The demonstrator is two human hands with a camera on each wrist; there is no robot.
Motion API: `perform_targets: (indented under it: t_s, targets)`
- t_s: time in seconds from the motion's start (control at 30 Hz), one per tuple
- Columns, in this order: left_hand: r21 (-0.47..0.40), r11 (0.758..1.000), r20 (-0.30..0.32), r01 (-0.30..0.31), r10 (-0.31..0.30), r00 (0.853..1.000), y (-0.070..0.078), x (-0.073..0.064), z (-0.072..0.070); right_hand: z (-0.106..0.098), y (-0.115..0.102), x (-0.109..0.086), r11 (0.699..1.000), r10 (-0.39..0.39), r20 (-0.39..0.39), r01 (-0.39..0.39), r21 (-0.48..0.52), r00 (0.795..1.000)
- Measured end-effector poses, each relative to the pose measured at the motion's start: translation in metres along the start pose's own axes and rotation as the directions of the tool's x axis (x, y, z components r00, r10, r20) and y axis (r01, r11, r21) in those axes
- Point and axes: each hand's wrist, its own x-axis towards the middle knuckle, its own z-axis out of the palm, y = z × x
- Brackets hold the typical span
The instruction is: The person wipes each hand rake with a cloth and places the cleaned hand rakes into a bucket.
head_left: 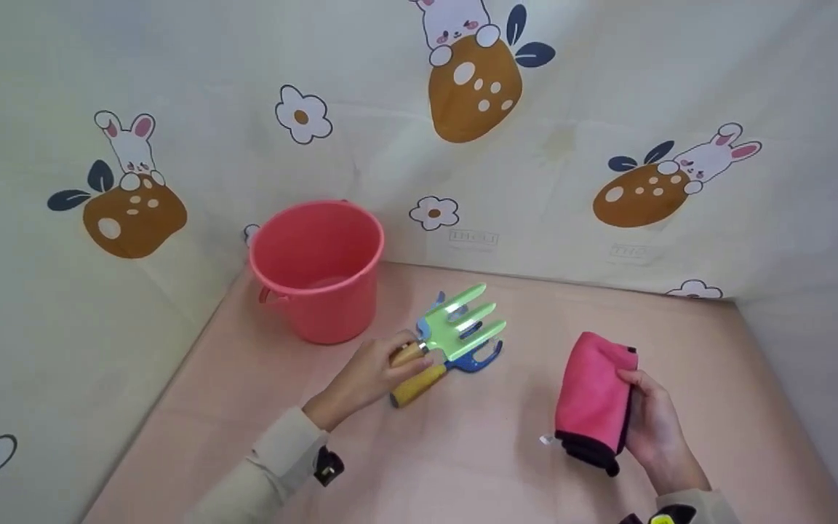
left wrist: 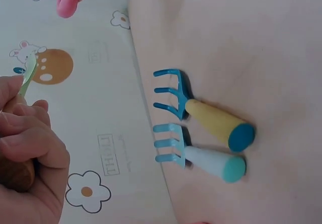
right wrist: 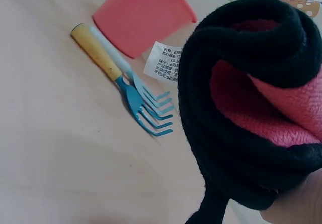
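My left hand [head_left: 368, 372] grips the wooden handle of a green three-pronged garden hand fork [head_left: 445, 339], its tines angled up and to the right in the head view. Below it on the table lies a blue hand fork with a yellow handle [head_left: 419, 386]. Beside that one, a light blue hand fork with a white handle [left wrist: 210, 162] shows fully in the left wrist view. My right hand [head_left: 657, 429] holds a folded pink towel with black edging [head_left: 593, 393], thumb on its right side. A printed white label [right wrist: 162, 63] sticks out from the towel.
A pink bucket [head_left: 335, 313] stands upright at the back left, its handle hanging down at the side. Fabric walls [head_left: 550, 175] printed with rabbits and flowers enclose the pale pink table [head_left: 477, 466] at the back and both sides.
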Motion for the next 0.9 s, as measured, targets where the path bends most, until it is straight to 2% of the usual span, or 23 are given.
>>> perform_targets:
  t_s: [0.13,0.23,0.33,0.53,0.67,0.8,0.9]
  targets:
    - [0.042,0.999,-0.069,0.021,-0.018,0.997,0.0,0.001,-0.021,-0.002,0.003,-0.001,1.0,0.021,-0.009,-0.021,-0.011,1.0]
    - [0.091,0.996,-0.144,-0.008,0.021,0.989,-0.002,0.004,-0.041,-0.004,0.004,-0.002,0.999,0.045,-0.017,-0.045,-0.025,0.999]
    - [0.137,0.99,-0.197,-0.009,0.036,0.98,-0.006,0.006,-0.062,-0.008,0.004,-0.003,0.996,0.062,-0.025,-0.064,-0.062,0.998]
    - [0.22,0.971,-0.212,0.092,-0.045,0.976,-0.01,0.009,-0.107,-0.014,0.002,-0.003,0.991,0.071,-0.047,-0.076,-0.112,0.996]
    - [0.29,0.939,-0.224,0.185,-0.121,0.967,-0.013,0.014,-0.136,-0.018,0.002,-0.003,0.987,0.082,-0.054,-0.088,-0.135,0.995]
    - [0.336,0.89,-0.222,0.309,-0.243,0.944,-0.014,0.025,-0.161,-0.02,0.003,-0.003,0.987,0.087,-0.051,-0.093,-0.133,0.995]
    - [0.384,0.853,-0.216,0.355,-0.291,0.932,-0.016,0.036,-0.174,-0.02,0.005,-0.004,0.987,0.092,-0.048,-0.098,-0.126,0.995]
